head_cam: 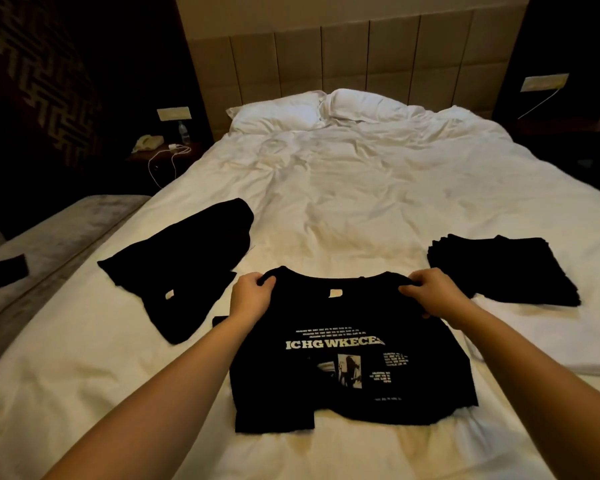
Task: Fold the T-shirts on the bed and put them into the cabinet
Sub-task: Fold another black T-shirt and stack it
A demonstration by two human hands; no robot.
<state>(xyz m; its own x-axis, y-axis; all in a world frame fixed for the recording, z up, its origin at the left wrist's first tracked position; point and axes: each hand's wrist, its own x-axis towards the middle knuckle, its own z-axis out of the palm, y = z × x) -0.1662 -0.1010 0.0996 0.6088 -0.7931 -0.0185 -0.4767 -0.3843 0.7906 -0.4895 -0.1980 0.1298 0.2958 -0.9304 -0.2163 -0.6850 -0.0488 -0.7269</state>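
A black T-shirt with white print [347,355] lies print up on the white bed [361,202], right in front of me, its sides partly folded in. My left hand [252,295] grips its left shoulder edge. My right hand [430,292] pinches its right shoulder edge. A second black T-shirt [184,268] lies loosely spread to the left, a small white label showing. A folded pile of black T-shirts [503,268] sits to the right. No cabinet is in view.
Two white pillows [323,107] lie at the padded headboard [361,53]. A nightstand at the far left carries a phone [148,143], a bottle and a white cable. A grey bench [49,237] runs along the bed's left side.
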